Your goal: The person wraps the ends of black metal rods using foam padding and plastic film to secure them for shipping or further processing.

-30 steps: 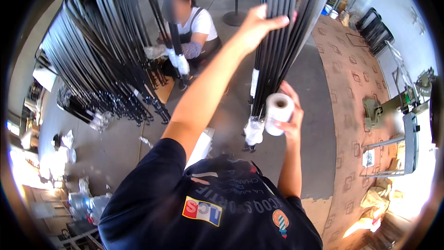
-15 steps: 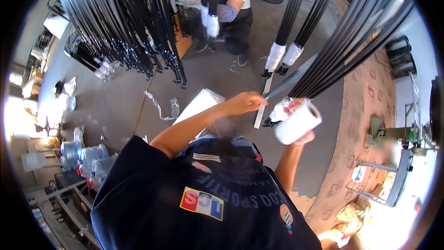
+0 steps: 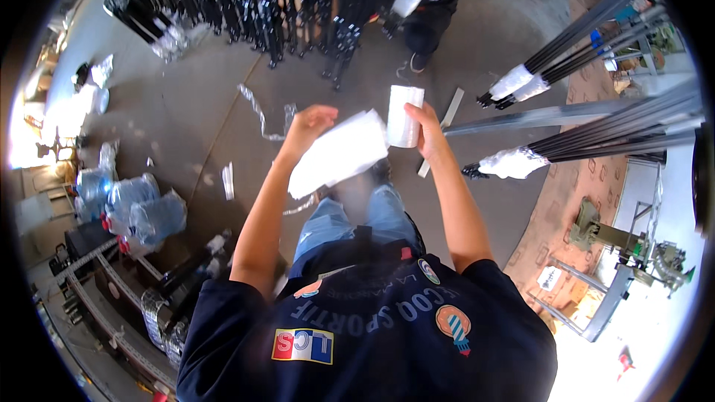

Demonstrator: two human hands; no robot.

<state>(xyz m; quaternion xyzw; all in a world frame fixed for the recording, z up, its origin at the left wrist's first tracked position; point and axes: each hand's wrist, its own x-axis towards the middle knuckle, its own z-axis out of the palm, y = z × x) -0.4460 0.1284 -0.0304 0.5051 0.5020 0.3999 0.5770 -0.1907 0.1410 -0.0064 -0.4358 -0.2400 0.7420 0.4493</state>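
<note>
So in the head view, the two hands are apart, with a big white, flat, paper-like sheet [image 3: 342,150] between them, lower down. The right hand [image 3: 428,132] is clamped on the side of a white cylindrical roll of plastic film [image 3: 403,120], which is pretty much upright, just past the sheet's right end. The left hand [image 3: 311,123] is up by the sheet's left side, fingers loosely curled and a bit blurry, so I can't tell if it's gripping anything. Off to the right there's a bundle of thin black metal rods [image 3: 611,134] with its end wrapped in crinkly white plastic wrap [image 3: 514,162], plus more wrapped black bundles [image 3: 555,63] farther up. A thin pale flat strip [image 3: 452,106] lies on the dark grey floor [image 3: 223,97], near the roll. Over on the left, some clear bluish plastic water jugs [image 3: 134,197] are sitting together, well apart from the hands.
</note>
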